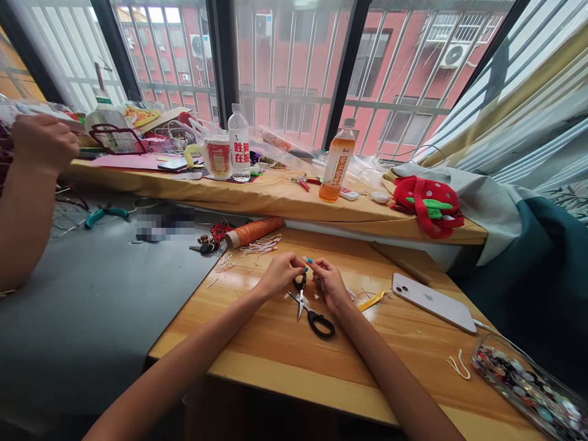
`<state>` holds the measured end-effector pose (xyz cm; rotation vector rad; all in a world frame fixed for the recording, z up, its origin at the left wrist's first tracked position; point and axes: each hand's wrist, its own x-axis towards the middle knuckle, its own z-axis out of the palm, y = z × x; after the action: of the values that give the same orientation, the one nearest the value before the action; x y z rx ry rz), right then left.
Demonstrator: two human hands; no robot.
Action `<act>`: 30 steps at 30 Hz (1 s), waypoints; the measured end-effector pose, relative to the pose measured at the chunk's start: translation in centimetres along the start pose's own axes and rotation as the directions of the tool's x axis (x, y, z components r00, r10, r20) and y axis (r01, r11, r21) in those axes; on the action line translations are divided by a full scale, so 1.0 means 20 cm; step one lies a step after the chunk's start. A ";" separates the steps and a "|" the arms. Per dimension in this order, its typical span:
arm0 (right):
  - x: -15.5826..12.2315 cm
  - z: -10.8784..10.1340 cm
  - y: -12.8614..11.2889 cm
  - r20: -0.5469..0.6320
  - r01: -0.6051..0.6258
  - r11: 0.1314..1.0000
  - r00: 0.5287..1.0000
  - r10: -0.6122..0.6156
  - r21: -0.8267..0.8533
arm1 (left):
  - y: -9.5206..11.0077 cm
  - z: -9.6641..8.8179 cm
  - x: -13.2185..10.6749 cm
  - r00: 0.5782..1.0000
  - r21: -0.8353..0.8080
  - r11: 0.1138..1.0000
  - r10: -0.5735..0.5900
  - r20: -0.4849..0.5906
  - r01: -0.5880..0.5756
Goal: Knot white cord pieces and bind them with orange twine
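Note:
Both hands meet above the wooden table, fingertips close together. My left hand (282, 274) is closed in a pinch, but what lies between its fingers is too small to name. My right hand (329, 282) is closed too, with something small and whitish showing at its fingertips and palm. Black-handled scissors (320, 323) lie spread on the tabletop below the hands, one handle loop close to my left fingers. A spool of orange cord (255, 231) rests at the table's far left edge, beside a bunch of white cords (260, 246).
A white phone (434, 301) with a cable and a clear box of beads (528, 383) are at the right. Bottles (337, 165) and a red bag (429, 202) stand on the window ledge. Another person's hand (43, 142) is at the left, above pliers (106, 214).

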<state>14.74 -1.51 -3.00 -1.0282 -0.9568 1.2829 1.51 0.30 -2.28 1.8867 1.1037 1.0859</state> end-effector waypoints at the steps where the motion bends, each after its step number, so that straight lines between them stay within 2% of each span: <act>1: 0.00 0.00 0.00 0.010 -0.012 1.000 1.000 0.012 0.001 | 0.00 0.00 0.00 1.000 0.018 1.000 -0.005 -0.020 0.005; 4: 0.00 0.00 -0.01 0.018 -0.039 0.999 0.999 0.039 0.011 | 0.00 -0.01 0.00 0.999 0.001 1.000 -0.029 -0.025 0.029; 9: -0.01 -0.01 -0.02 -0.007 -0.070 0.996 0.998 0.070 0.057 | 0.04 -0.02 0.01 0.991 -0.148 0.982 -0.104 0.090 0.117; 15: 0.00 -0.01 -0.02 -0.010 -0.069 0.993 0.997 0.071 0.099 | 0.08 -0.05 0.01 0.981 -0.273 0.944 -0.160 0.108 0.184; 20: 0.00 -0.01 -0.02 -0.006 -0.072 0.992 0.997 0.073 0.104 | 0.05 -0.04 0.01 0.982 -0.241 0.954 -0.158 0.106 0.179; 25: 0.00 -0.01 -0.01 -0.009 -0.062 0.996 0.998 0.063 0.070 | 0.06 -0.04 0.01 0.984 -0.224 0.959 -0.159 0.077 0.172; 30: 0.01 -0.01 0.01 -0.015 -0.014 1.000 1.000 0.015 0.028 | 0.09 -0.04 0.00 0.972 -0.315 0.921 -0.205 0.112 0.231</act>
<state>14.95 -1.36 -3.30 -1.0234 -0.9188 1.2953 1.41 -0.23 -0.40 1.4944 0.9937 0.9909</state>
